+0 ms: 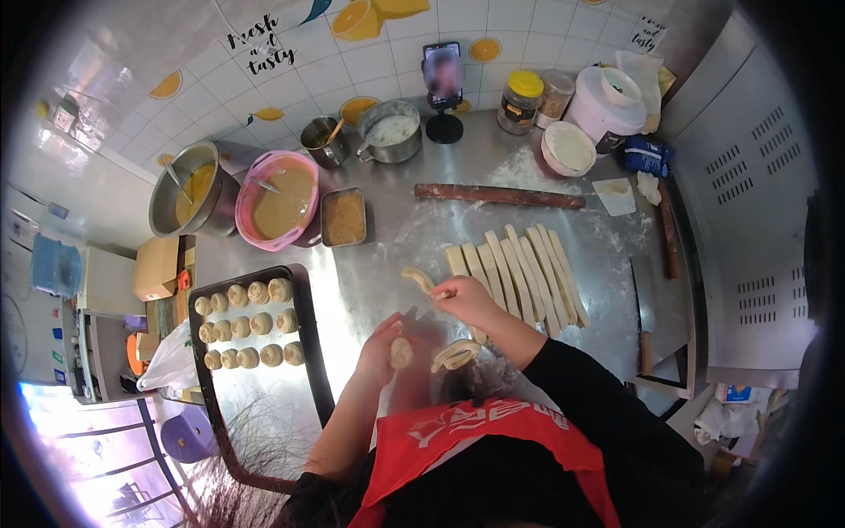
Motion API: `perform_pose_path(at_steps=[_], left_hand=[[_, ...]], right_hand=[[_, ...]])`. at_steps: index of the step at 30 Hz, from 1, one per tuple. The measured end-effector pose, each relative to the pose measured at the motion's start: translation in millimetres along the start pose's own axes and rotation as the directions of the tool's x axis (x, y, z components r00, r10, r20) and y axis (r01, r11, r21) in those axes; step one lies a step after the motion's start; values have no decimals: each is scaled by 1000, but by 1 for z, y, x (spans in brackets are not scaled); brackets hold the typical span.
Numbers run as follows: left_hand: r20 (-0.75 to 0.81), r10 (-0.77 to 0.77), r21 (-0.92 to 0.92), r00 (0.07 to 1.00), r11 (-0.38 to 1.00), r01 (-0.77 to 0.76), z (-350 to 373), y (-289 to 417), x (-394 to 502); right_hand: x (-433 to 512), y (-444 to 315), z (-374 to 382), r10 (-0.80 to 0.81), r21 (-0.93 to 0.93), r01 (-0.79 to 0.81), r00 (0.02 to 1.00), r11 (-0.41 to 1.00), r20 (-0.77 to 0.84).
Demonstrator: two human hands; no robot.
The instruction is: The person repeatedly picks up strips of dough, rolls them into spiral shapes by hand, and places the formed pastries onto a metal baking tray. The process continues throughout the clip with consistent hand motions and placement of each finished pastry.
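My left hand (377, 351) holds a small dough roll (400, 354) at the fingertips, just above the steel table. In my right hand (467, 301), pinched between thumb and fingers, is a short dough strip (416, 276) whose free end curves out to the left. Beneath my right forearm lies a folded bundle of dough strips (457, 355). Long cut dough strips (528, 277) lie side by side to the right, partly hidden by my right hand and wrist. A dark baking tray (305, 317) on the left carries several coiled dough rolls (261, 323) in three rows.
Behind lie a rolling pin (499, 195) and a dough scraper (615, 197). A steel pot (224, 198), a pink basin (245, 231) and a pan of brown crumbs (344, 216) stand back left. A phone on a stand (443, 129) faces me. At right lies a cleaver (643, 294).
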State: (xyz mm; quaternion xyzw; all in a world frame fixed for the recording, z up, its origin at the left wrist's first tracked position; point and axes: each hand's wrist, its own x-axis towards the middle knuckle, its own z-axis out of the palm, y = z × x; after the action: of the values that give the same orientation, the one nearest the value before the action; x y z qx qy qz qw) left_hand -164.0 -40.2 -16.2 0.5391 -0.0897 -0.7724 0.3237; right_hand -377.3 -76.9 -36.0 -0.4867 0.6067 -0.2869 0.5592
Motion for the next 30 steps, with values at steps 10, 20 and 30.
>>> perform_pose_path(at_steps=[10, 20, 30], left_hand=[[73, 159, -308, 985, 942, -129, 34, -7, 10], [42, 168, -348, 985, 926, -144, 47, 14, -13], [80, 65, -307, 995, 951, -37, 52, 1, -28]], right_hand=[[-60, -52, 32, -460, -195, 441, 886, 876, -59], [-69, -70, 34, -583, -228, 564, 812, 793, -18], [-70, -69, 45, -673, -504, 603, 738, 618, 57]])
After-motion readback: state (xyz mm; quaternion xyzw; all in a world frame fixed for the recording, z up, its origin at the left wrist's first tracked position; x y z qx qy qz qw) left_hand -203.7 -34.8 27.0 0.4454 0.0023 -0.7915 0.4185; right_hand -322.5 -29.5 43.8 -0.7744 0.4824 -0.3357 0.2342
